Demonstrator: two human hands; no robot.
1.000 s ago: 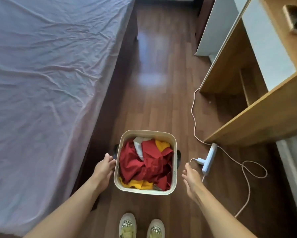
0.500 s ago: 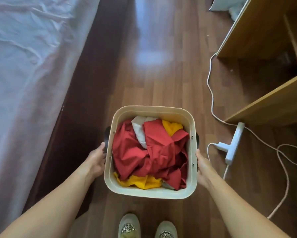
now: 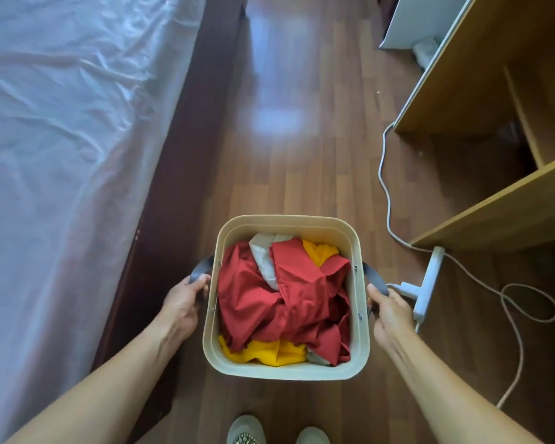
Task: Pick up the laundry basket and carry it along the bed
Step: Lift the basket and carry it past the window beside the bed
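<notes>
Looking down, we see 2 pale shoes (image 3: 277, 432) at the bottom edge of the view, standing on the wooden floor (image 3: 305, 174). Just ahead of them sits the laundry basket (image 3: 287, 370), a cream square tub with rounded corners, and whether its base rests on the floor or hangs clear we cannot tell. Our left hand (image 3: 181, 304) is clenched around the grey handle (image 3: 200, 270) on the basket's left side, fingers curled over the loop. Our right hand (image 3: 390, 315) grips the matching grey handle (image 3: 375, 278) on the right side in the same way. Both forearms reach in from the bottom corners.

Inside the basket lies a crumpled red cloth (image 3: 282, 302) that fills most of it, with a yellow cloth (image 3: 263, 350) showing at the near wall and again at the far right corner, and a white cloth (image 3: 263, 254) near the far wall.

Just right of the right hand, a white power strip (image 3: 428, 283) lies on the floor with a plug in it, and its white cable (image 3: 386, 193) loops away across the boards. Beyond it, on the right, stands a wooden desk (image 3: 500, 206). Along the left runs the bed (image 3: 61, 139), covered by a wrinkled pale sheet over a dark wooden frame, with the basket near its side.
</notes>
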